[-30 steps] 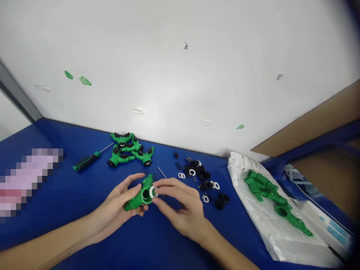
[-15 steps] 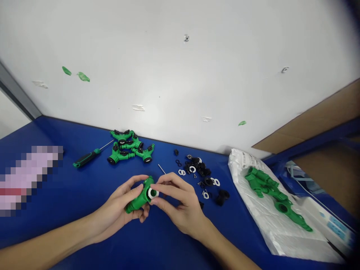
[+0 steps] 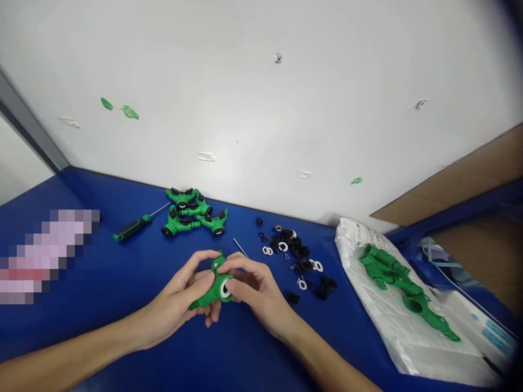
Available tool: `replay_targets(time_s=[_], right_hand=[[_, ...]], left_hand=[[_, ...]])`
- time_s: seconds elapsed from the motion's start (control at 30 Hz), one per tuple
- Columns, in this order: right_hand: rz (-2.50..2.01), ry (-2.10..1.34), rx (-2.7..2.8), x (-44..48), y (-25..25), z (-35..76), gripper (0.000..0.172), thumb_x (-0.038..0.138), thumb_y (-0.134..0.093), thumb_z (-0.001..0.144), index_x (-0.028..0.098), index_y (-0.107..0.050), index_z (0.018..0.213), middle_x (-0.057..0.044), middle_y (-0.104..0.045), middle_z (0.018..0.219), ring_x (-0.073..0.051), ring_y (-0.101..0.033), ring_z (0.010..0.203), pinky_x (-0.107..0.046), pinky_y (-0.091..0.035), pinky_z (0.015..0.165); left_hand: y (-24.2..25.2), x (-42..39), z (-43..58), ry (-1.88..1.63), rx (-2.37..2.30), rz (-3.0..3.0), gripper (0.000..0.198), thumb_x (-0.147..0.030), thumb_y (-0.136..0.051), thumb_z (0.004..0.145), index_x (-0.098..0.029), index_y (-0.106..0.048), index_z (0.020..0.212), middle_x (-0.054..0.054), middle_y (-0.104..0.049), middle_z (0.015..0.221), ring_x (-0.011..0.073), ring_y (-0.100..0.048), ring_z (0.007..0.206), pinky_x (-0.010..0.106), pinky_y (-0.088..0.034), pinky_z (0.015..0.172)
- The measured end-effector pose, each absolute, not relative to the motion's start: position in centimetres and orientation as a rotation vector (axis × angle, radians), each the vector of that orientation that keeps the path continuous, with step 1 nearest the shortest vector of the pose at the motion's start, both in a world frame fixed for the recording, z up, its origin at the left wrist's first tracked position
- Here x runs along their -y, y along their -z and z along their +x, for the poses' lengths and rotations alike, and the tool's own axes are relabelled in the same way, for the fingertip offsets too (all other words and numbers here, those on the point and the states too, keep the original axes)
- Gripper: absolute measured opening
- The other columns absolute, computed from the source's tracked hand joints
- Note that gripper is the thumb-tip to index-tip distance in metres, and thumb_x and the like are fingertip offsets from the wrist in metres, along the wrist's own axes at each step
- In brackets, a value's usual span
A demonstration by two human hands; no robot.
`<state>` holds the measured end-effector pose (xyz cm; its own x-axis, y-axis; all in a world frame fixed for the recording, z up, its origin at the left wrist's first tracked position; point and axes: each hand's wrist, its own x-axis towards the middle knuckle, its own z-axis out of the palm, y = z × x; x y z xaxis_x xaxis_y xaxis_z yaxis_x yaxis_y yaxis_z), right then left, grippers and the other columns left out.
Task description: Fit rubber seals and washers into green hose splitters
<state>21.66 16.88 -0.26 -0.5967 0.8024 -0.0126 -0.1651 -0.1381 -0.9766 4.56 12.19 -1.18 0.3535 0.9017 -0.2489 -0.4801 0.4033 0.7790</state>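
A green plastic Y-shaped hose splitter (image 3: 210, 295) is gripped in my left hand (image 3: 180, 296), its fingers wrapped behind and its thumb on the near side. The splitter's round opening faces right, with a white ring washer (image 3: 223, 290) at its mouth. My right hand (image 3: 263, 296) is closed on the same splitter: the thumb presses at the washer and the index finger lies over the upper part. The other right fingers are partly hidden behind. Loose white rings (image 3: 267, 251) and black parts (image 3: 301, 250) lie just beyond this hand.
Several green splitters with black valves (image 3: 196, 207) sit by the wall, beside a green-and-black screwdriver (image 3: 133, 227). A thin metal rod (image 3: 241, 248) lies past my hands. Green splitter bodies (image 3: 392, 272) rest on a white plastic bag (image 3: 388, 326) at right, near a power strip (image 3: 469, 316).
My right thumb and index finger have gone from pinching the white washer at the opening to pressing: the thumb on the washer, the index finger on the splitter. The view shifted slightly.
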Motion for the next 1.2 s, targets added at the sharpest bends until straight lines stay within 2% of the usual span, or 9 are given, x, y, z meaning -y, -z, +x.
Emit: replay_targets(time_s=[0.13,0.33,0.47,0.6,0.67,0.73,0.9,1.1,1.2], right_hand=[[-0.720,-1.829,1.384,-16.6,0.5,21.1,0.015,0.034,-0.074,0.080,0.022,-0.068,0.088,0.001,-0.048,0.090,-0.005,-0.046,0.059,-0.021,-0.036,0.050],[-0.688,-1.813,1.437,-16.5,0.6,21.1,0.019,0.036,-0.073,0.081,0.021,-0.066,0.090,0.000,-0.047,0.093,-0.006,-0.047,0.059,-0.022,-0.039,0.051],[-0.694,-1.686,1.506,-16.2,1.0,20.8,0.020,0.038,-0.070,0.083,0.020,-0.063,0.090,0.000,-0.047,0.090,-0.007,-0.047,0.060,-0.021,-0.041,0.050],[-0.698,-1.627,1.699,-17.5,0.0,22.7,0.033,0.047,-0.063,0.087,0.023,-0.062,0.110,-0.002,-0.049,0.095,-0.008,-0.050,0.061,-0.022,-0.043,0.051],[-0.855,-1.397,1.833,-19.0,-1.0,25.2,0.037,0.047,-0.057,0.091,0.022,-0.059,0.119,-0.002,-0.054,0.092,-0.012,-0.054,0.068,-0.024,-0.045,0.055],[-1.128,-0.979,1.900,-20.8,-1.8,28.2,0.025,0.041,-0.057,0.091,0.020,-0.064,0.103,-0.003,-0.058,0.087,-0.014,-0.055,0.071,-0.028,-0.048,0.064],[-1.568,-0.319,2.229,-24.5,-2.1,34.5,0.025,0.025,-0.052,0.088,0.018,-0.069,0.106,-0.009,-0.062,0.100,-0.018,-0.057,0.072,-0.036,-0.049,0.075],[-1.714,-0.344,2.223,-25.9,-0.6,36.4,0.030,0.033,-0.059,0.086,0.016,-0.069,0.108,-0.010,-0.066,0.093,-0.020,-0.061,0.072,-0.035,-0.049,0.073],[-1.709,-0.352,2.174,-26.5,0.4,36.2,0.025,0.035,-0.060,0.085,0.015,-0.072,0.097,-0.010,-0.068,0.091,-0.019,-0.060,0.071,-0.035,-0.047,0.072]], left_hand=[[1.0,-12.1,4.6,-0.978,-0.777,0.656,0.038,-0.041,-0.055,0.093,-0.027,-0.042,0.127,-0.005,-0.057,0.064,0.0128,-0.056,0.055,0.028,-0.039,0.055],[0.7,-12.0,4.7,-0.968,-0.759,0.657,0.041,-0.042,-0.053,0.094,-0.027,-0.039,0.129,0.000,-0.063,0.070,0.0131,-0.054,0.056,0.027,-0.037,0.053],[0.8,-11.8,4.7,-0.972,-0.804,0.668,0.043,-0.044,-0.055,0.093,-0.027,-0.041,0.130,-0.003,-0.057,0.065,0.0132,-0.051,0.058,0.028,-0.037,0.054],[0.5,-12.2,4.5,-0.990,-0.834,0.622,0.050,-0.043,-0.058,0.091,-0.029,-0.040,0.135,-0.001,-0.060,0.068,0.0149,-0.051,0.060,0.029,-0.037,0.055],[0.3,-12.6,4.2,-1.039,-0.872,0.630,0.051,-0.043,-0.058,0.090,-0.029,-0.040,0.136,0.000,-0.062,0.069,0.0156,-0.052,0.060,0.031,-0.038,0.058],[0.1,-13.0,3.9,-1.061,-0.926,0.642,0.048,-0.044,-0.057,0.091,-0.029,-0.043,0.134,0.000,-0.064,0.070,0.0155,-0.053,0.060,0.031,-0.038,0.060],[-0.1,-13.4,3.6,-1.035,-0.952,0.619,0.044,-0.044,-0.057,0.091,-0.029,-0.048,0.131,0.001,-0.064,0.072,0.0152,-0.051,0.060,0.031,-0.036,0.061],[-0.2,-13.5,3.5,-1.040,-1.002,0.589,0.040,-0.043,-0.058,0.090,-0.030,-0.051,0.127,0.000,-0.062,0.074,0.0142,-0.049,0.060,0.030,-0.036,0.059],[-0.3,-13.5,3.4,-1.049,-1.010,0.577,0.039,-0.041,-0.059,0.089,-0.031,-0.052,0.126,0.000,-0.061,0.073,0.0140,-0.048,0.060,0.029,-0.036,0.058]])
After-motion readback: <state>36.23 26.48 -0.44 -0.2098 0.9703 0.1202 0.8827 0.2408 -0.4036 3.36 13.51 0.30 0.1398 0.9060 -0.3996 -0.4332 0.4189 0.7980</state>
